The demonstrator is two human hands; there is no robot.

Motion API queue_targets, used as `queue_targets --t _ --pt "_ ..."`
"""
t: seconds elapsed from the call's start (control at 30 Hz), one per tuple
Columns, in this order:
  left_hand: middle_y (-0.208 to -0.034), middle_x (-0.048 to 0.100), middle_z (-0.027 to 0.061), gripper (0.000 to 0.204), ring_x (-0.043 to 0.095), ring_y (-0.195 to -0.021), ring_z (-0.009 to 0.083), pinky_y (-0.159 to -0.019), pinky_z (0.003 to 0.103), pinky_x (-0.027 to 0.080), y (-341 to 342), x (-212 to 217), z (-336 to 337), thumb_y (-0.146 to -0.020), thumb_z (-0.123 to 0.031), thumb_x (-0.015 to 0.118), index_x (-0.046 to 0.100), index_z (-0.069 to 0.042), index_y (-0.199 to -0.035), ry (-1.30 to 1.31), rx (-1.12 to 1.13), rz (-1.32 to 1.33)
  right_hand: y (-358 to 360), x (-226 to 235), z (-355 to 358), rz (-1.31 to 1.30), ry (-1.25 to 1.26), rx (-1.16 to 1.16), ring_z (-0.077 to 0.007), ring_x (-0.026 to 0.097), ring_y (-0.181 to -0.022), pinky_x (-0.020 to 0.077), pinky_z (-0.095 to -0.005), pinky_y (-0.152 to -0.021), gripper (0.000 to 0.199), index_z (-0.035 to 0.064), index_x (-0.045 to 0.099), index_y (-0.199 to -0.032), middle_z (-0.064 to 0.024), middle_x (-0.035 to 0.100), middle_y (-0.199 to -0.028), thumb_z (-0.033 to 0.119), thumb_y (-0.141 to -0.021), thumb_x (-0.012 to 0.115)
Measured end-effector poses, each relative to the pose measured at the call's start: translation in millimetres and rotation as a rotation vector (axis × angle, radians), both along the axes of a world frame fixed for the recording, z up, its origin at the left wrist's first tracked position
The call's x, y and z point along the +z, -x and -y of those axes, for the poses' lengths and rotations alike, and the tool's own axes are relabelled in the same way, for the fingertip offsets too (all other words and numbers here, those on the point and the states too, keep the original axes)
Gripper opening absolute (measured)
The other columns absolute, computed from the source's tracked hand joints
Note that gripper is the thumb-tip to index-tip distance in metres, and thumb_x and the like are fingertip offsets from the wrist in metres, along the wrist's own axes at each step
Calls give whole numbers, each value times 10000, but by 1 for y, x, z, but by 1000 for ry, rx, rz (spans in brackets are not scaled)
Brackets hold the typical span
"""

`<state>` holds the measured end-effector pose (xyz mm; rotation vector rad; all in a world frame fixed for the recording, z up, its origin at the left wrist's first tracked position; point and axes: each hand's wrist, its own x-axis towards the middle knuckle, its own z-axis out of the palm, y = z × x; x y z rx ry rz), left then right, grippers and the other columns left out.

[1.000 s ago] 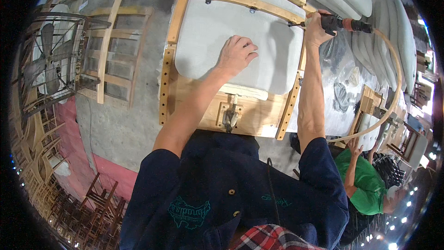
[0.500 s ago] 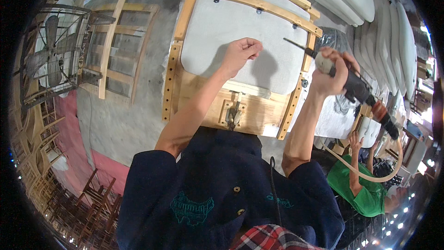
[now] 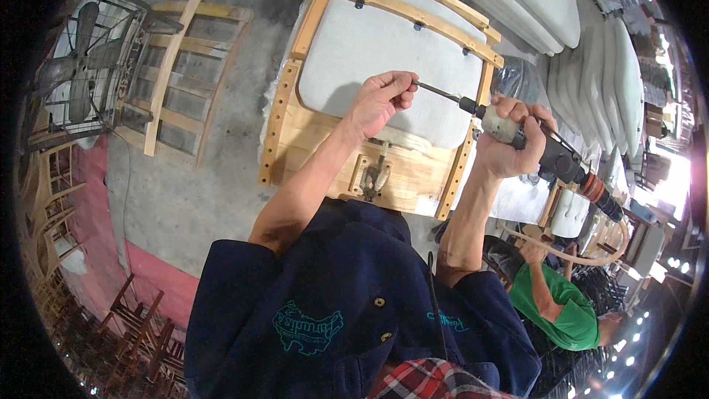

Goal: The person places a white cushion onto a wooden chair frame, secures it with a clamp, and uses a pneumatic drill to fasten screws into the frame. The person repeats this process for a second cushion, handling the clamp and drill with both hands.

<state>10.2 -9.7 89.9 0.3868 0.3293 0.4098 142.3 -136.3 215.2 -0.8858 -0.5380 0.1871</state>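
The right hand [image 3: 509, 144] wraps the driver [image 3: 565, 157], seemingly steadying its bit [image 3: 439, 93] at the left hand [image 3: 379, 106], whose narrow grip hides any contents.

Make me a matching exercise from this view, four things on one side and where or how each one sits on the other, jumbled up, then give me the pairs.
Things
1. Power driver
2. Pale grey pad
3. Toggle clamp
4. Fan

Place or state
A. At the picture's left, within a dark metal frame
B. On the wooden board, at the side nearest the person's body
C. Held in the right grip, its long bit pointing leftward
D. Lying flat, crossed by a wooden bar

Pairs: 1-C, 2-D, 3-B, 4-A
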Motion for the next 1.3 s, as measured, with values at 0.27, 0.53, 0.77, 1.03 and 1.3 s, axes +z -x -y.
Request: queue_targets --t 0.27,0.53,0.77,1.03,1.3 --pt "-879 648 15 248 551 -749 88 -693 234 480 16 15 -18 -1008 -201 687 699 28 -1105 -317 -83 -147 13 15 -6 -89 31 -14 -284 618 -700 514 -517 -788 278 43 566 -1108 -115 553 -660 149 -861 496" --pt "-877 700 30 222 585 -737 72 -684 231 489 23 14 -51 -989 -194 711 748 6 -1078 -624 -125 -211 14 6 -26 -121 71 20 -251 571 -700 491 -489 -808 258 76 552 -1100 -67 517 -668 155 -859 505" --pt "-948 737 60 382 627 -785 91 -714 239 514 5 -8 -91 -991 -331 704 708 -29 -1226 -612 -45 -282 -4 -18 -73 -53 41 9 -273 626 -750 524 -514 -837 228 43 535 -1080 -102 548 -689 154 -886 490" --pt "-1094 742 85 456 678 -939 255 -861 359 543 -16 -81 -203 -884 -381 756 708 -119 -1254 -2147 736 -906 -41 -54 -147 900 452 -313 -265 699 -798 519 -429 -915 227 12 619 -1021 -112 684 -799 -74 -824 543" --pt "-1375 602 122 572 512 -1310 307 -1055 526 358 -29 -88 -225 -772 -380 806 661 -133 -1266 -2118 520 -784 -56 -109 -210 1037 356 -84 -216 666 -968 503 -335 -923 352 3 668 -992 -77 706 -918 -203 -741 536"
